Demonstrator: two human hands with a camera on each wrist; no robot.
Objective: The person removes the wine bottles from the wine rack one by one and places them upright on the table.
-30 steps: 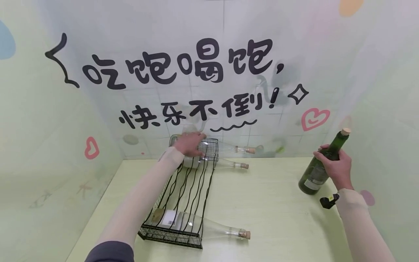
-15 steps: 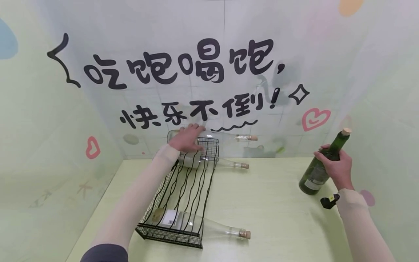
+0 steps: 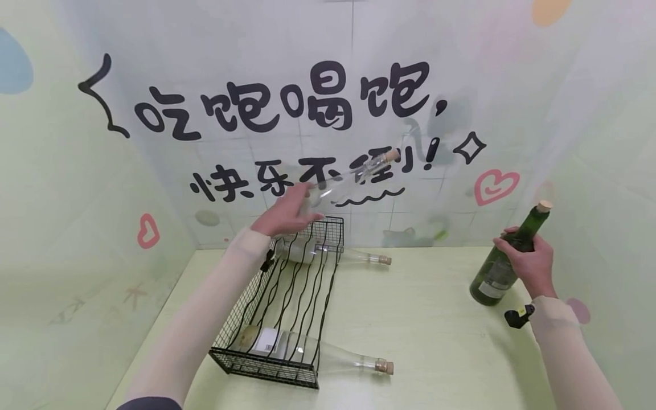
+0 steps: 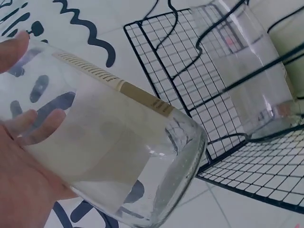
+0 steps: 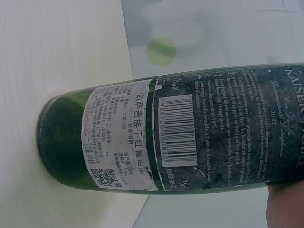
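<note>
High at the back, my left hand (image 3: 287,213) grips a clear glass bottle (image 3: 338,185) with a cork. The bottle slants, its corked neck up to the right. Its thick base and pale label (image 4: 109,137) show in the left wrist view, just outside the black wire bottle rack (image 3: 263,370). Two more corked clear bottles lie in the rack: a front bottle (image 3: 340,357) and a back bottle (image 3: 353,256), necks pointing right. At the right, my right hand (image 3: 530,265) holds a green wine bottle (image 3: 492,276) around its upper body, base down at the table.
The pale table (image 3: 410,319) spreads between the rack and the green bottle. A printed wall (image 3: 348,34) with large black writing and hearts rises behind it, and side panels (image 3: 72,228) close in at left and right.
My left hand has lifted the clear bottle up from the rack's back end and tilted its neck upward. My right hand and the green bottle stay in place.
</note>
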